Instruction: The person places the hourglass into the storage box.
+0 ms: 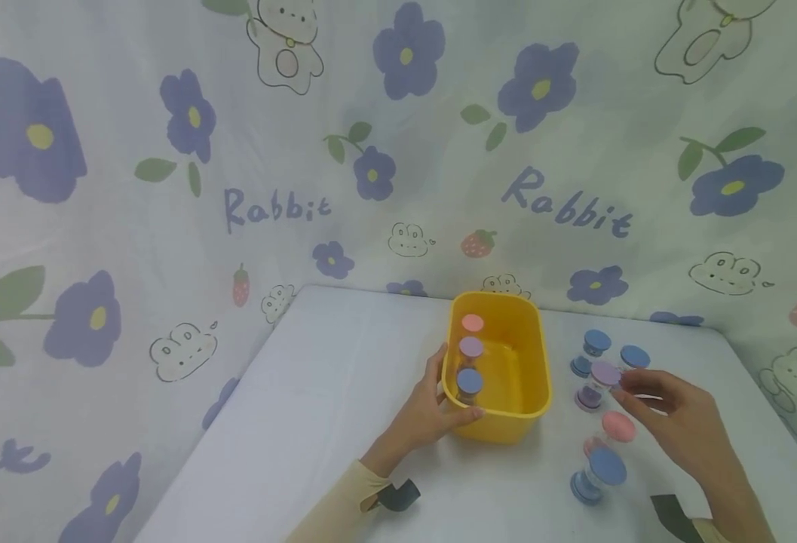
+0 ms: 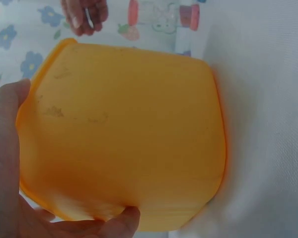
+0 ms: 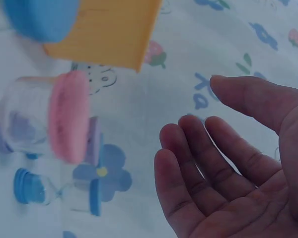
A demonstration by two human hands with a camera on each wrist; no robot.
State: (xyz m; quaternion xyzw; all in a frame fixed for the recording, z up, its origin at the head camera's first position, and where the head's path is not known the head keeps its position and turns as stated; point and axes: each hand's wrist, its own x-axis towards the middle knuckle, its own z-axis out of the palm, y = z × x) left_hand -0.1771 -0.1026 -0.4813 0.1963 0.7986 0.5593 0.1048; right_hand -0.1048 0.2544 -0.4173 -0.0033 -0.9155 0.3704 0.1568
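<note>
The person's left hand (image 1: 428, 411) grips the near left corner of a yellow bin (image 1: 500, 430), the thumb laid along the front rim and the other fingers curled round the side. Inside the bin, three small hourglasses line the left wall: a pink-capped one (image 1: 473, 323) at the back, a purple-capped one (image 1: 470, 348) in the middle and a blue-capped one (image 1: 469, 383) nearest the front.

The right hand (image 1: 683, 418) is held over the right side of the white table (image 1: 289, 422). Its fingers are gently bent and close together, the thumb well apart from them, and the right wrist view shows nothing between — they pinch nothing. From the head, its fingertips overlap the edge of a purple hourglass (image 1: 598, 383); the right wrist view shows them clear of the hourglasses.

Around that purple hourglass stand four others, all upright to the right of the bin: a rear blue hourglass (image 1: 590, 353), a second blue hourglass (image 1: 634, 356) partly hidden by the hand, a pink hourglass (image 1: 608, 434) and, nearest the person, a front blue hourglass (image 1: 596, 475).

Behind the table hangs a pale cloth (image 1: 439, 166) printed with purple flowers, strawberries, rabbits and the word "Rabbit". A cream sleeve (image 1: 344, 501) covers the left forearm — a dark strap (image 1: 400, 495) shows by its cuff.
</note>
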